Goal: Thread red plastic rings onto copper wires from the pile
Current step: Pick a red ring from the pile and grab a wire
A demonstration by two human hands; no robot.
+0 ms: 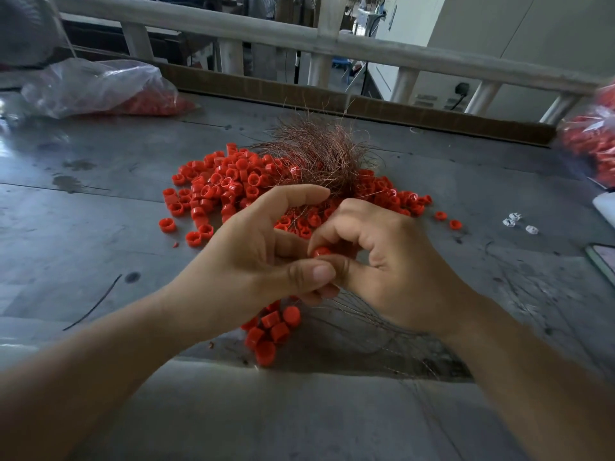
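Observation:
A loose pile of red plastic rings [219,184] lies on the grey table in the middle. A tuft of thin copper wires [319,154] rests on its far side. My left hand [253,257] and my right hand [389,261] meet just in front of the pile. Between their fingertips sits one red ring [321,251], pinched by the thumb and fingers of both hands. Below the hands hangs a cluster of threaded red rings [273,331], with thin wires [376,334] trailing off to the right under my right wrist. I cannot tell which hand grips these wires.
A clear plastic bag of red rings [100,88] lies at the back left; another bag [592,144] sits at the right edge. Small white parts [519,224] and a dark flat object [602,261] lie right. A cardboard strip [366,104] and white railing [299,38] border the table's far side.

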